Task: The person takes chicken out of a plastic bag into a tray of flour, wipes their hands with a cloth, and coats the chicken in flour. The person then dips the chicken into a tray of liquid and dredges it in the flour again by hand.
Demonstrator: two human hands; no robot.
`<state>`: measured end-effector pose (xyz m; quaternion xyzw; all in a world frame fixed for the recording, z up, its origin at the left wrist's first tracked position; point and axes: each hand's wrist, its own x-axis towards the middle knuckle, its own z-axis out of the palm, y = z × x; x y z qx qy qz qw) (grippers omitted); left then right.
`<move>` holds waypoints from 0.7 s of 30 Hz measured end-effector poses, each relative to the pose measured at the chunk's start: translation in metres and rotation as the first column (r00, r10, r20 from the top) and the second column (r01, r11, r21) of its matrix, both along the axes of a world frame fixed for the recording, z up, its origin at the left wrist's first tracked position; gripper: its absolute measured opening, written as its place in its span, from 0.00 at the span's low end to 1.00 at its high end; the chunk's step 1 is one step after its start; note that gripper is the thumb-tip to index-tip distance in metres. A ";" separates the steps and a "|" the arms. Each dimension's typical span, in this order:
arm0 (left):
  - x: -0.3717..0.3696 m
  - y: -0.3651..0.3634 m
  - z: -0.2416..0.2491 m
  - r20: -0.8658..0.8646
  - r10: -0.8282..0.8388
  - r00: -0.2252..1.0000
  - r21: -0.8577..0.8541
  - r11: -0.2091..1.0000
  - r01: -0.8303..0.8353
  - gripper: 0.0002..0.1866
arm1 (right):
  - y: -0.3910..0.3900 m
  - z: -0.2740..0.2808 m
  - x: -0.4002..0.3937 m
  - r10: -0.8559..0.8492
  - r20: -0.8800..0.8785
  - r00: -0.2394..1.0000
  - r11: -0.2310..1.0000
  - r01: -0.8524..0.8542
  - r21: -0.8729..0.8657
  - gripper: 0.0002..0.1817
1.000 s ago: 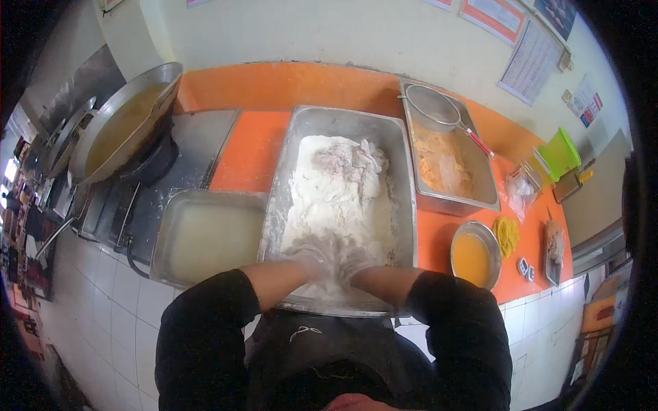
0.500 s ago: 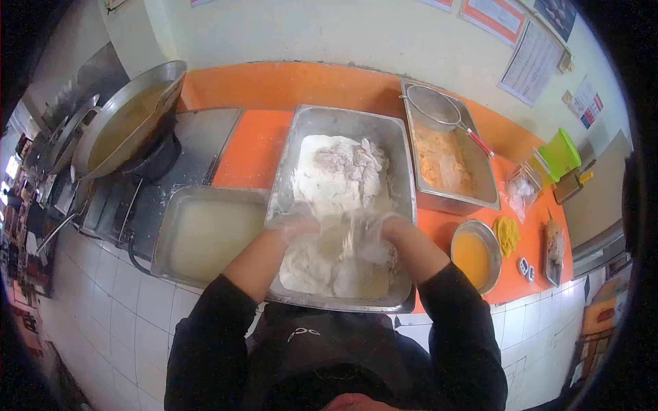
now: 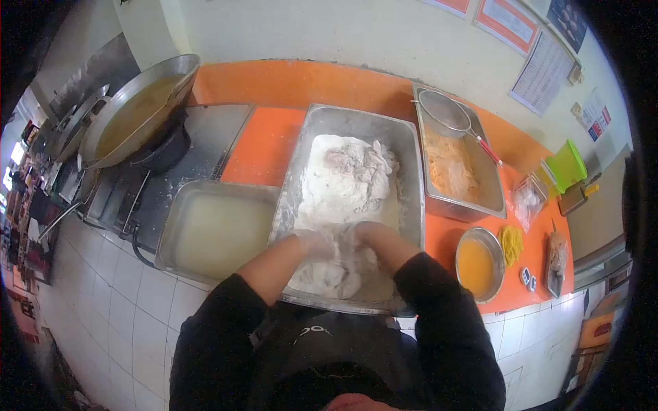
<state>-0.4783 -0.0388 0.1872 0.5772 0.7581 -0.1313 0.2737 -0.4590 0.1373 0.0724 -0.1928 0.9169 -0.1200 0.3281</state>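
Note:
A deep metal tray [image 3: 363,120] holds white flour [image 3: 319,192]. Flour-coated pieces [image 3: 367,164], probably raw meat, lie heaped at its far end. Both my hands wear clear plastic gloves and are down in the flour at the near half. My left hand [image 3: 317,244] points inward beside my right hand [image 3: 351,241], the two almost touching. White floury lumps lie just below them. The fingers are blurred and partly buried, so whether they grip anything does not show.
Left of the flour stands a tray of cloudy liquid [image 3: 223,229]; beyond it is a large wok [image 3: 137,116] of oil. On the right are a tray of orange-coated food [image 3: 449,168] with a strainer [image 3: 444,111] on it, a bowl of orange liquid [image 3: 475,267] and a yellow cloth [image 3: 510,245].
My hands have come closer together, the left moving right and the right moving left, still low in the flour. The whole view has shifted slightly.

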 end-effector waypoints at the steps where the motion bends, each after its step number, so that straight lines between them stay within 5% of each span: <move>1: 0.003 -0.004 0.004 -0.052 -0.087 0.995 -0.018 0.996 0.086 0.23 | -0.001 0.035 0.013 -0.047 0.074 0.996 0.995 0.053 -0.083 0.14; 3: 0.028 -0.024 0.038 -0.084 0.061 0.995 0.049 0.997 -0.057 0.17 | -0.016 0.061 0.036 0.011 0.100 0.995 0.999 -0.016 0.049 0.16; 4: 0.036 -0.024 0.048 -0.068 0.052 0.996 0.060 0.997 -0.048 0.17 | -0.038 0.054 0.054 0.122 0.065 0.990 0.956 -0.135 0.262 0.16; 6: 0.048 -0.014 0.062 -0.047 0.043 0.998 0.094 0.995 -0.038 0.15 | -0.072 0.106 0.095 0.082 -0.107 0.991 0.946 -0.044 0.320 0.18; 8: 0.048 -0.005 0.025 0.021 0.018 1.000 0.146 0.989 -0.021 0.16 | -0.083 0.147 0.121 -0.123 -0.176 0.977 0.987 0.138 0.077 0.20; 11: 0.040 0.007 -0.018 0.257 0.138 0.957 0.148 0.973 -0.180 0.16 | -0.071 0.162 0.121 -0.205 0.042 0.978 0.972 0.209 -0.109 0.18; 13: 0.031 0.008 -0.032 0.326 0.206 0.922 0.144 0.954 -0.264 0.14 | -0.048 0.117 0.117 -0.151 -0.050 0.987 0.984 0.155 0.085 0.14; 14: 0.025 0.005 -0.065 -0.064 0.160 0.985 0.262 0.955 -0.138 0.16 | -0.041 0.101 0.115 -0.114 -0.089 0.990 0.975 0.128 0.182 0.13; 15: 0.021 -0.001 -0.063 -0.143 0.199 0.970 0.292 0.945 -0.150 0.18 | -0.049 0.118 0.113 -0.126 -0.074 0.989 0.970 0.139 0.202 0.14; 17: 0.016 -0.010 -0.014 -0.124 0.292 0.948 0.340 0.910 -0.236 0.23 | -0.071 0.167 0.111 -0.154 -0.040 0.987 0.958 0.159 0.237 0.17; 21: 0.027 -0.007 0.033 -0.101 0.205 0.974 0.137 0.972 -0.191 0.28 | -0.076 0.106 0.133 -0.194 -0.195 0.962 0.979 0.202 0.024 0.16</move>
